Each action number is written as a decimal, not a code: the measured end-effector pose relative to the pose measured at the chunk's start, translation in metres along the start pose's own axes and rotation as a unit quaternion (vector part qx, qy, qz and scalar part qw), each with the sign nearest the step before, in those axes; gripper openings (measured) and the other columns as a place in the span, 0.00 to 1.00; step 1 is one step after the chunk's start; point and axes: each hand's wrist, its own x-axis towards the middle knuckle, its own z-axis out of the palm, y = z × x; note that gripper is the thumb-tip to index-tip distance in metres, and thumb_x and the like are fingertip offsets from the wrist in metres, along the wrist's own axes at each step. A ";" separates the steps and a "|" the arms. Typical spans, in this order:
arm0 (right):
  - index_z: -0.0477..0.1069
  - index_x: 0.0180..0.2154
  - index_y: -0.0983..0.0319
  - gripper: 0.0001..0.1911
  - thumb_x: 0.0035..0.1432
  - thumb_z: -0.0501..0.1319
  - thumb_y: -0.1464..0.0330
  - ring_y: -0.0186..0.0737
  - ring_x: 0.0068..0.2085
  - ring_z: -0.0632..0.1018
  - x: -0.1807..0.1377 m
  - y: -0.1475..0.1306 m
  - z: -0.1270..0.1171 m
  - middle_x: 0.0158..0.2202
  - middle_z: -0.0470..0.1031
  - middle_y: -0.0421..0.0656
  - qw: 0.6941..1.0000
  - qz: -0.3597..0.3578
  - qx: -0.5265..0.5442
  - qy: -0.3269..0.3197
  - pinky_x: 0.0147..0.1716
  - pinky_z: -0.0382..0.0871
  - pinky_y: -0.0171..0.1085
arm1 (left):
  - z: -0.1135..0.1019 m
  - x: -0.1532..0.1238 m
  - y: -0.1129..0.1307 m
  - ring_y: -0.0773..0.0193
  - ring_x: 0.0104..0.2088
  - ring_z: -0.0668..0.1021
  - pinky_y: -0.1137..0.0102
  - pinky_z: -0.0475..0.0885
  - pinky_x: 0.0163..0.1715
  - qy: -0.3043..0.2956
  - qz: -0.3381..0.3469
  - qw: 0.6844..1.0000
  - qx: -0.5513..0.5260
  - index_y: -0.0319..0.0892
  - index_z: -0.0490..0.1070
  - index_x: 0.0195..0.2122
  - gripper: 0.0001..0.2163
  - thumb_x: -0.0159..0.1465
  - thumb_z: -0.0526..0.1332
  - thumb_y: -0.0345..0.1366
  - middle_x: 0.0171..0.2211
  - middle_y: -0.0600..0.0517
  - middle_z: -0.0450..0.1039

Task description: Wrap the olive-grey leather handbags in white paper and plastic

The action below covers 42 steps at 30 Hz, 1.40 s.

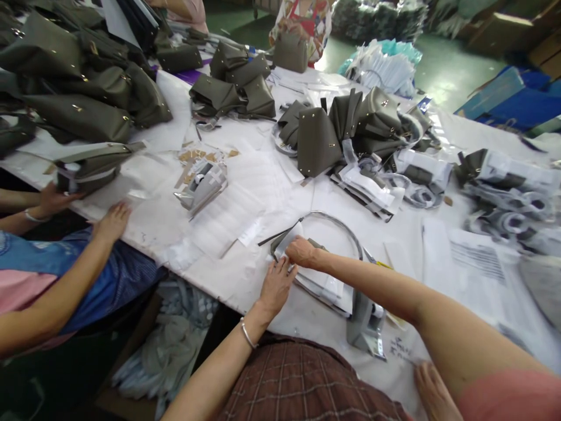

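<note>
A dark olive handbag point(322, 282), largely covered in white wrapping, lies flat on the table before me. Its long grey-wrapped handle point(339, 221) loops away on the far side. My right hand point(302, 252) is closed at the bag's left end, its curled fingers on a white wrapping sheet point(288, 238). Just below it, my left hand point(277, 286), wearing a bracelet, rests its outstretched fingers against the bag's near edge. The left thumb is hidden. Close by on the right stands a grey tape dispenser point(366, 327).
Another tape dispenser point(204, 184) stands left of centre. Piled olive bags point(105, 88) fill the back left, more point(350, 128) the back right. A co-worker's hands point(113, 222) are at left; another hand point(433, 389), seemingly someone else's, rests lower right. Scissors point(380, 263) lie beyond my right forearm.
</note>
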 end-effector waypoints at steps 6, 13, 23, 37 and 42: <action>0.73 0.36 0.65 0.07 0.57 0.64 0.68 0.44 0.45 0.72 -0.013 0.036 -0.015 0.39 0.76 0.49 0.995 -0.064 -0.057 0.048 0.50 0.59 0.41 | -0.002 0.001 0.000 0.50 0.64 0.65 0.51 0.63 0.59 0.013 0.000 1.000 0.006 0.45 0.64 0.61 0.25 0.64 0.50 0.21 0.62 0.42 0.64; 0.65 0.56 0.61 0.30 0.55 0.67 0.57 0.53 0.55 0.68 -0.025 0.044 -0.004 0.57 0.69 0.53 0.963 0.113 -0.051 0.238 0.53 0.60 0.48 | -0.005 -0.001 0.001 0.51 0.64 0.64 0.51 0.62 0.60 0.010 0.000 1.000 0.006 0.47 0.63 0.62 0.27 0.63 0.49 0.20 0.63 0.43 0.64; 0.61 0.62 0.63 0.31 0.61 0.59 0.58 0.51 0.57 0.71 -0.043 0.063 0.041 0.57 0.71 0.53 0.921 0.274 0.121 0.249 0.59 0.59 0.48 | -0.009 0.005 -0.005 0.52 0.62 0.65 0.51 0.56 0.62 0.004 0.019 1.000 0.004 0.46 0.64 0.61 0.25 0.63 0.52 0.22 0.61 0.43 0.65; 0.73 0.50 0.58 0.16 0.64 0.57 0.62 0.49 0.53 0.74 -0.126 0.028 0.082 0.50 0.77 0.48 0.944 0.195 -0.005 0.267 0.58 0.61 0.49 | -0.048 -0.022 -0.022 0.53 0.41 0.78 0.59 0.70 0.43 -0.096 0.022 0.995 -0.004 0.41 0.72 0.41 0.06 0.67 0.60 0.37 0.37 0.46 0.77; 0.68 0.57 0.59 0.21 0.66 0.56 0.61 0.51 0.61 0.68 -0.123 0.015 0.096 0.57 0.73 0.49 0.931 0.187 -0.069 0.306 0.64 0.50 0.54 | -0.021 -0.009 -0.055 0.50 0.59 0.69 0.54 0.63 0.57 0.031 0.051 0.998 0.014 0.39 0.66 0.54 0.16 0.66 0.59 0.34 0.58 0.40 0.68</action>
